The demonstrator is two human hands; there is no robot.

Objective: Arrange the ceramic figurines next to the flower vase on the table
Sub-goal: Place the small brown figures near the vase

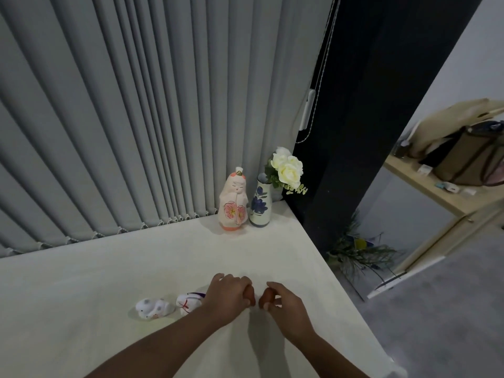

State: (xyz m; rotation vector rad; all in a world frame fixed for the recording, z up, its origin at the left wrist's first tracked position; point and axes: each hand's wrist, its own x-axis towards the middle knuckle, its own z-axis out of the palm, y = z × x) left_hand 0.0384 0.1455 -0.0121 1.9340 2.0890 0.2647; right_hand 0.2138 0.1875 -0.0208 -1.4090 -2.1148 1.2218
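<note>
The table (81, 296) is bare between the hands and the tall doll figurine (232, 203), which stands touching the flower vase (260, 204) at one o'clock near the far right corner. Left hand (227, 294) and right hand (283, 302) rest with fingers curled loosely, gripping nothing visible; two small figurines (155, 308) lie at nine o'clock, the nearer partly hidden by the left hand.

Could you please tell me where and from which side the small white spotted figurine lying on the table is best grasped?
Probably across the middle of the small white spotted ceramic figurine, from above: it lies low and flat on the white table, its sides clear.
</note>
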